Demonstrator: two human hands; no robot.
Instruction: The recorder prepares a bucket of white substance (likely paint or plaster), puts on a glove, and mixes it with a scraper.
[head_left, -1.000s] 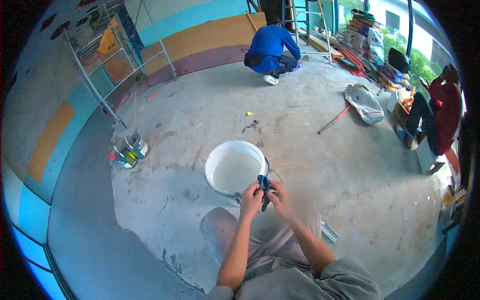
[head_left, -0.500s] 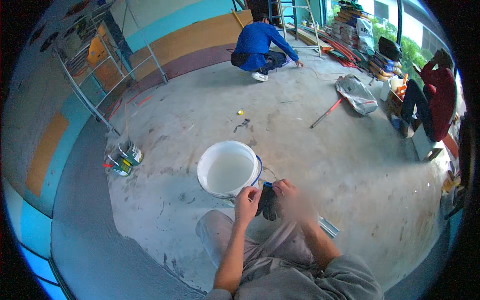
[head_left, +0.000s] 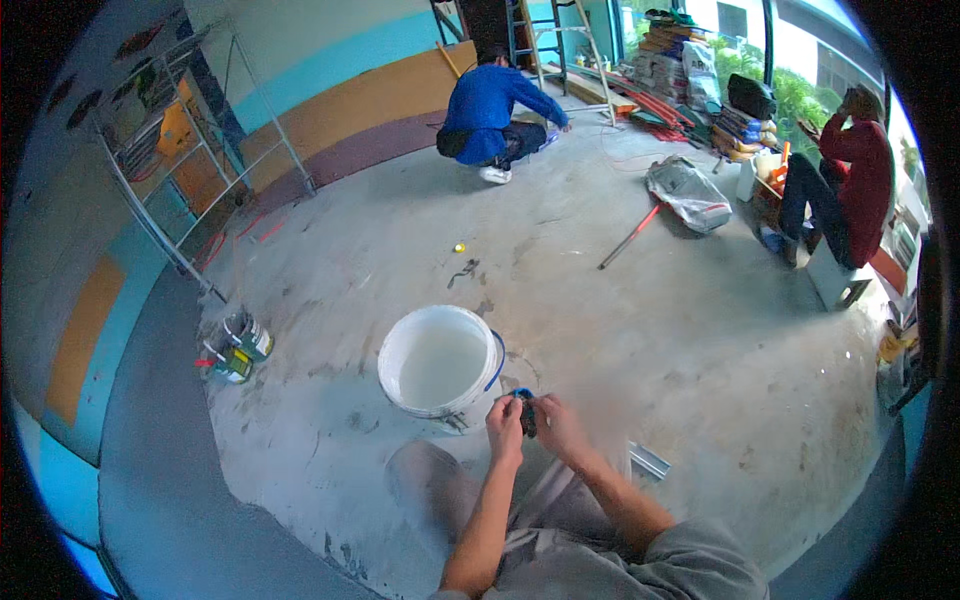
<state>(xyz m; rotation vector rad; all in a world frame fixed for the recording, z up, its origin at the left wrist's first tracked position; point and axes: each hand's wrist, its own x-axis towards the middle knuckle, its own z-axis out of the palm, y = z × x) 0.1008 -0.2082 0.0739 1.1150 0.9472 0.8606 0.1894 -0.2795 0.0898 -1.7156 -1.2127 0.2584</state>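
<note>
Between my knees and the white bucket, both hands work on a black, blue-edged item (head_left: 525, 412), which looks like a glove. My left hand (head_left: 505, 435) pinches its left side, fingers closed on it. My right hand (head_left: 556, 428) grips its right side, also closed, with some of the fingertips hidden. The white bucket (head_left: 391, 365) stands just beyond my hands, holding a pale liquid, with a blue handle on its right. A short metal channel (head_left: 650, 460) lies on the floor right of my leg.
Co-worker in blue (head_left: 482, 118) squats by a ladder (head_left: 605, 95); another in red (head_left: 862, 190) sits right. Scaffolding (head_left: 305, 180) and cans (head_left: 250, 338) stand left. A bag (head_left: 688, 195), red-handled pole (head_left: 630, 234) and stacked sacks (head_left: 678, 65) lie ahead right.
The dark item hung loose half a second ago and is now bunched between my hands, which sit lower in view. The blue-clad co-worker has reached toward the floor. The view has shifted slightly.
</note>
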